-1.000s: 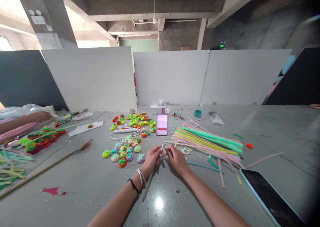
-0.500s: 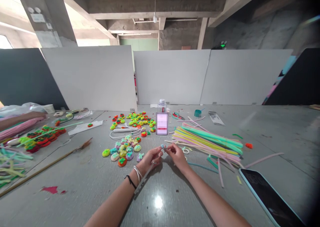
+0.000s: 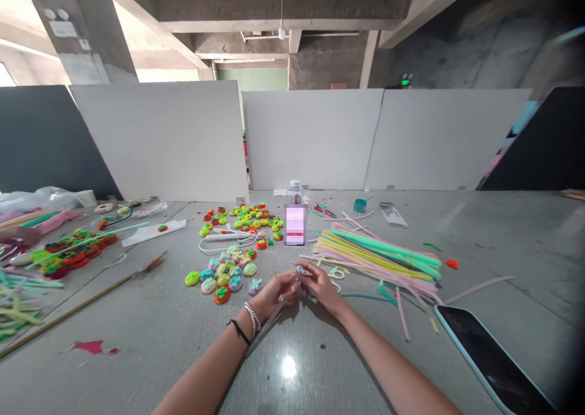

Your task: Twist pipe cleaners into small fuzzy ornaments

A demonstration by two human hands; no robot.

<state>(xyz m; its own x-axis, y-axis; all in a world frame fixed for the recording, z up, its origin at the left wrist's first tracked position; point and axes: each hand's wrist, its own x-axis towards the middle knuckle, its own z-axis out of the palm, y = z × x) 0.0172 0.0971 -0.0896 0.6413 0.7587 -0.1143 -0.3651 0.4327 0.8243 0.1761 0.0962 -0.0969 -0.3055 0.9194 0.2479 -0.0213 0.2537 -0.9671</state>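
Observation:
My left hand [image 3: 275, 290] and my right hand [image 3: 322, 288] meet low over the middle of the table, fingers pinched together. Between their fingertips sits a small fuzzy blue-and-pink pipe cleaner piece [image 3: 300, 270], mostly covered by the fingers. A pale strip trails from under my left hand along the wrist; its kind is hard to make out. Just left of that hand lie pastel fuzzy button-like pieces [image 3: 222, 279], topped with small crosses or leaves. To the right of my right hand rests a bundle of pipe cleaners [image 3: 379, 253] in green, yellow and pink.
A lit phone [image 3: 295, 226] leans upright before a bottle [image 3: 295, 191]. Red and yellow-green fuzzy pieces [image 3: 249, 219] lie behind a white corded tool [image 3: 223, 236]. A dark phone [image 3: 491, 354] lies front right, a long stick [image 3: 91, 299] left. Someone else's arm shows far left.
My right hand has curled further over the small pipe cleaner piece and moved closer to my left hand. At the far left, another person's arm has shifted.

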